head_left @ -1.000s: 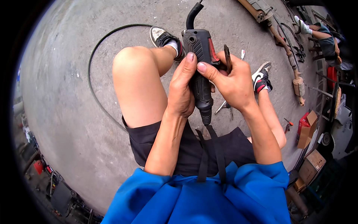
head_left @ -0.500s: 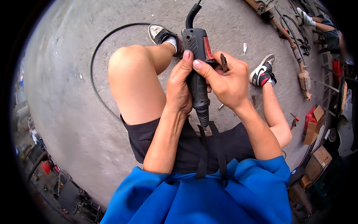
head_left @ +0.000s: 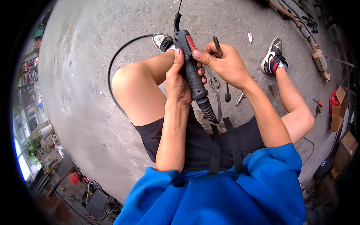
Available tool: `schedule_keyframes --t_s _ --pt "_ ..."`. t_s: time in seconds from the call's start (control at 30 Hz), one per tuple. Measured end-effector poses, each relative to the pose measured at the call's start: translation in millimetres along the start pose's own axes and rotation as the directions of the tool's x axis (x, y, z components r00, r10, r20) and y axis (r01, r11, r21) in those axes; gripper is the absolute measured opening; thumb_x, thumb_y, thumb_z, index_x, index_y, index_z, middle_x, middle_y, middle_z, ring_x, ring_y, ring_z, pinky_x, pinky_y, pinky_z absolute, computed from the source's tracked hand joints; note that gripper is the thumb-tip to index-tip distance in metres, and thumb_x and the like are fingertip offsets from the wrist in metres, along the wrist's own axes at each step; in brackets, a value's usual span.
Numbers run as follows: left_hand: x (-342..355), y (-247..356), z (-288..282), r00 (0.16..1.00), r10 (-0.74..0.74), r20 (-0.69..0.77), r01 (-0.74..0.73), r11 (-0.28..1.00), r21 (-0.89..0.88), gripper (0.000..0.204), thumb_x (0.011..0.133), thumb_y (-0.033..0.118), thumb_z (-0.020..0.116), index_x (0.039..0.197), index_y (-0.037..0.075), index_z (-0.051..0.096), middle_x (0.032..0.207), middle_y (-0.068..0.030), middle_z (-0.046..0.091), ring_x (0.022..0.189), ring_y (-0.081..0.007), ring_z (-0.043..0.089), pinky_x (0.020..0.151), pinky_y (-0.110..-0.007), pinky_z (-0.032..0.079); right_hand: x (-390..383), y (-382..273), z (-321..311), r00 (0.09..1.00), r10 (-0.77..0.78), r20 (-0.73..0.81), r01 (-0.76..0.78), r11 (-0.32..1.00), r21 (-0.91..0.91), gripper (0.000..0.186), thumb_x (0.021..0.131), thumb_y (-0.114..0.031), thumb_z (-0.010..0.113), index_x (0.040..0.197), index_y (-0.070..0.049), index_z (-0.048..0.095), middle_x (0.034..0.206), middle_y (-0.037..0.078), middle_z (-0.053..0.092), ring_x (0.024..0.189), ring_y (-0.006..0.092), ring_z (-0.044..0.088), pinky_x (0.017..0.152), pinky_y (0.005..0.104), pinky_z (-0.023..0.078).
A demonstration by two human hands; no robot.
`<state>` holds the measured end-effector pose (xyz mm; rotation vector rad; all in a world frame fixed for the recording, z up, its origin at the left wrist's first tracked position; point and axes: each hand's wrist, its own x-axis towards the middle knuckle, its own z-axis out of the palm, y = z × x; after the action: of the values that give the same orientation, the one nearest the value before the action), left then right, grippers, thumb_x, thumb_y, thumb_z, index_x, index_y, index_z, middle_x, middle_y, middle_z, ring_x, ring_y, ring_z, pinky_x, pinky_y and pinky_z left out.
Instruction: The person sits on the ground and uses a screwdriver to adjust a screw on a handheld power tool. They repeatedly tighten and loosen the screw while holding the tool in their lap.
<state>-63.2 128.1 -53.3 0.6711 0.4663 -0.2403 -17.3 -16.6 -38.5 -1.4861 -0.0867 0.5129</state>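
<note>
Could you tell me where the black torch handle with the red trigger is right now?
In the head view it sits upper centre, above the knees: the torch handle is gripped by the left hand, with the right hand touching it.

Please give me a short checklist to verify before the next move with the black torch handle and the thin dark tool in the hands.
1. Left hand wraps the black torch handle: ok.
2. Right hand pinches the thin dark tool, thumb on the handle: ok.
3. Black cable loops on the concrete beside the left knee, no kink seen: ok.
4. Small tools lie on the ground between the legs, within reach: ok.
5. Torch powered off: cannot tell.
</note>
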Motion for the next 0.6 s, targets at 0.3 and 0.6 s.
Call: schedule_keyframes --t_s 0.3,0.6 --pt "-3.3 7.9 -1.5 0.999 -0.002 0.036 0.002 1.000 0.004 0.055 0.099 0.052 0.047 0.102 -0.002 0.053 0.086 -0.0093 0.046 0.070 -0.0175 0.046 0.057 -0.031 0.041 -21.6 64.1 -81.2 0.896 0.128 -0.425 -0.226 0.956 -0.189 0.056 0.093 -0.053 0.062 0.069 -0.002 0.063 0.055 -0.002 0.048 0.055 0.0085 0.044 0.052 0.0295 0.035" --pt "-10.7 -21.7 15.0 0.999 0.004 -0.037 0.004 0.979 0.204 0.051 0.097 0.053 0.053 0.106 0.003 0.055 0.080 -0.0088 0.057 0.063 -0.0164 0.057 0.051 -0.029 0.050 -62.9 9.5 -21.1 0.944 -0.096 -0.317 0.049 0.987 -0.153 0.030 0.090 -0.024 0.073 0.101 0.002 0.064 0.062 0.004 0.051 0.057 0.0065 0.047 0.049 0.0295 0.039"
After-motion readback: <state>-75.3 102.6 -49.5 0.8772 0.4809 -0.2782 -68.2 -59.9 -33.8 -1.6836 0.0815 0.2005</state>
